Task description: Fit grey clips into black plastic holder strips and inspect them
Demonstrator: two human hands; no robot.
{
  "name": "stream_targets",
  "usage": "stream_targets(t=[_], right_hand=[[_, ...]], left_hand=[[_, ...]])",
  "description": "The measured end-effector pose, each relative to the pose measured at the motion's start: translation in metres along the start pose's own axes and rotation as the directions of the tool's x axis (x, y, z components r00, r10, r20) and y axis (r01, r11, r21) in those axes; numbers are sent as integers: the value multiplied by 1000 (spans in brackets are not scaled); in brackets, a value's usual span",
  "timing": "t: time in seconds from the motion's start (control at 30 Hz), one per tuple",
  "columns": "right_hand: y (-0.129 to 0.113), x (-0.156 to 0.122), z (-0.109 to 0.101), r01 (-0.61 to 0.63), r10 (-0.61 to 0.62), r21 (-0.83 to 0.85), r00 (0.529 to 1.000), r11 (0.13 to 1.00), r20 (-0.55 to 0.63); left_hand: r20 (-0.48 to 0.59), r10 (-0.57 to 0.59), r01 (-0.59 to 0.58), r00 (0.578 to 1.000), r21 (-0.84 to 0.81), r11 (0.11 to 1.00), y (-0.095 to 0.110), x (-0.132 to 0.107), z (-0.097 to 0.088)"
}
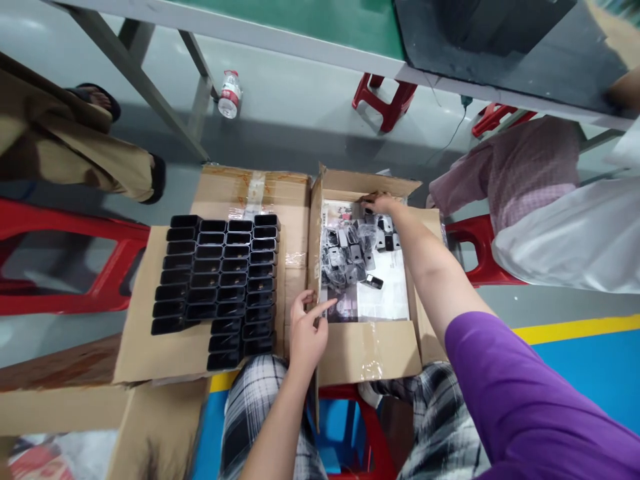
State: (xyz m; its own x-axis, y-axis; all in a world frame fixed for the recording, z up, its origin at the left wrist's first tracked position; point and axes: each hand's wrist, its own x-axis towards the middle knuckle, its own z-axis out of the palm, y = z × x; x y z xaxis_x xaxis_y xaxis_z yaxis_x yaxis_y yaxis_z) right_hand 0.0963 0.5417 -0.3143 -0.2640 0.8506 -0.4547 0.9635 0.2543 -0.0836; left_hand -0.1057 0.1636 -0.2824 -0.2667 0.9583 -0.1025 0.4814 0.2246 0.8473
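A: What is sitting lowest in the frame?
B: The left hand, fingers loosely spread, is resting on the near-left wall of the open carton at centre, gripping nothing.
A: And further up?
B: The right hand is reaching to the carton's far end, fingers curling onto a bagged black part; whether it is actually gripping, I cannot tell.
A: Left of centre?
B: Rows of black housings are lying on flattened cardboard.
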Motion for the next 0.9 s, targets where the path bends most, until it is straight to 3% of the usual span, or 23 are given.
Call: stream_targets(t=[0.2,0.5,0.6,0.77,0.83,0.9], right_hand=[[-9,-19,27,-129,129,4,990,992,57],[-28,-100,75,-173,174,-20,974,985,143],[-22,-98,65,-179,181,-29,979,983,88],[18,-54,13,-193,188,-38,976,980,-111],[36,-39,0,-191,186,-36,976,981,-117],[48,-33,1,-155,151,-33,984,987,-95]], left_hand=[[-1,12,-12,1000,11,1000,1,0,0],[7,29,-30,1000,20,999,-1,2,1],[14,13,-13,1000,18,1000,-1,3,1],[2,18,-18,1000,17,1000,-3,3,2],[4,17,-17,1000,26,1000,-3,2,2],[7,19,-19,1000,28,999,-3,2,2]])
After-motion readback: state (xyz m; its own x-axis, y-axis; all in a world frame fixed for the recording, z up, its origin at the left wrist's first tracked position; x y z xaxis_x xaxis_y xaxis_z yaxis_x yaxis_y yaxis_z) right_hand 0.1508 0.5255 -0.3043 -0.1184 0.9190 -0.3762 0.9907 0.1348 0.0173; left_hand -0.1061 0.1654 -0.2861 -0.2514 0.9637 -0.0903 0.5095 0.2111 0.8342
